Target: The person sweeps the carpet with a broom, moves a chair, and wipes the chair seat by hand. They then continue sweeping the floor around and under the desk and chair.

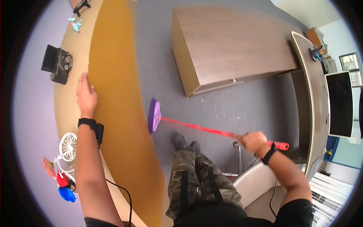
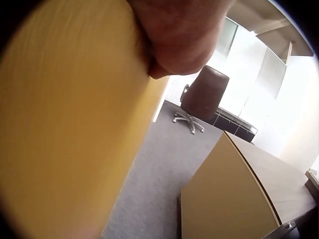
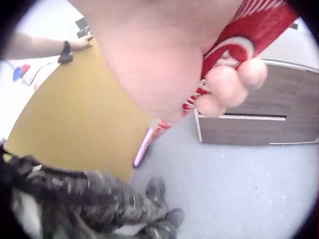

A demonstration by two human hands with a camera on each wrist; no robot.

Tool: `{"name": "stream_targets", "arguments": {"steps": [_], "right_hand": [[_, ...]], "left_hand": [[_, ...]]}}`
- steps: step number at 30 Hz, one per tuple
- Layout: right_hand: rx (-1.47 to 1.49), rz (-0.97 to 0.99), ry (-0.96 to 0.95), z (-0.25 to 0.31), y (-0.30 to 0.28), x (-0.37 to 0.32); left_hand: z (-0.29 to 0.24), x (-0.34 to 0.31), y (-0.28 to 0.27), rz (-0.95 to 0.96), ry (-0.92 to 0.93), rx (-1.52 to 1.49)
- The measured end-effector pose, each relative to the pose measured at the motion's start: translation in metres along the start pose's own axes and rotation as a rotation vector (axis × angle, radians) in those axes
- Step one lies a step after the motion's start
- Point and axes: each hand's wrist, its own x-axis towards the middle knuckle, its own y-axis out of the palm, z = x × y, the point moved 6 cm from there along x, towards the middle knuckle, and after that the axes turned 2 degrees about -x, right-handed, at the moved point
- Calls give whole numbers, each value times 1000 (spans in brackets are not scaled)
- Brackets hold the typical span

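Observation:
A broom with a red handle (image 1: pixel 196 128) and a purple head (image 1: pixel 155 115) slants across the floor, its bristles along the foot of the yellow panel (image 1: pixel 113 94). My right hand (image 1: pixel 252 143) grips the handle near its top end, and in the right wrist view the fingers (image 3: pixel 227 87) curl round the red shaft. On the ledge (image 1: pixel 72 98) above the panel, my left hand (image 1: pixel 86 96) rests with straight fingers, a little short of a black camera (image 1: pixel 62 64). Part of that hand (image 2: pixel 184 40) shows against the yellow panel in the left wrist view.
A wooden cabinet (image 1: pixel 230 45) stands on the grey floor (image 1: pixel 219 108), where small white bits lie scattered. Also on the ledge are a white bicycle-shaped holder (image 1: pixel 68 145) with flowers (image 1: pixel 66 193) and a blue figurine (image 1: pixel 75 25). A desk (image 1: pixel 308 98) with a monitor (image 1: pixel 339 104) is at right.

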Motion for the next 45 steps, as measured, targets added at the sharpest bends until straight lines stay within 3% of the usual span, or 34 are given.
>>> {"name": "stream_targets", "arguments": {"steps": [2,6,10,12,15,17,20,25,29,33,36,38,42,45], "right_hand": [[-20,93,63,-27,2,-13],[-88,98,156,-88,16,-84],[-158,52,101,-93,-13,-150],[-177,15,75,-84,-22,-151],[-137,-16,-90,-55,-22,-104],[-88,50,-145,-31,-15,-42],[-132,-28,-290,-13,-10,38],[-121,50,-137,-37,2,91],[-72,168,-47,16,26,124],[172,175,-170,99,64,180],[226,188,-161,170,85,226],[234,236,-38,185,108,253],[366,207,2,112,131,224],[204,337,169,22,153,180]], "left_hand": [[-3,-6,3,21,-13,10],[0,-5,-1,19,-27,0],[1,-3,2,-16,23,-41],[-7,-6,-5,-9,-8,-6],[-6,-6,-3,0,-26,27],[0,-4,-1,3,-19,41],[7,-2,3,-22,28,-15],[3,-2,3,-6,42,3],[-3,-3,-5,-33,80,13],[-4,-5,-6,-33,79,15],[-4,-4,-6,-37,78,5],[0,-2,-4,-54,110,-34],[-3,-2,-5,-23,56,-6],[0,-4,-5,-58,95,-44]]}}
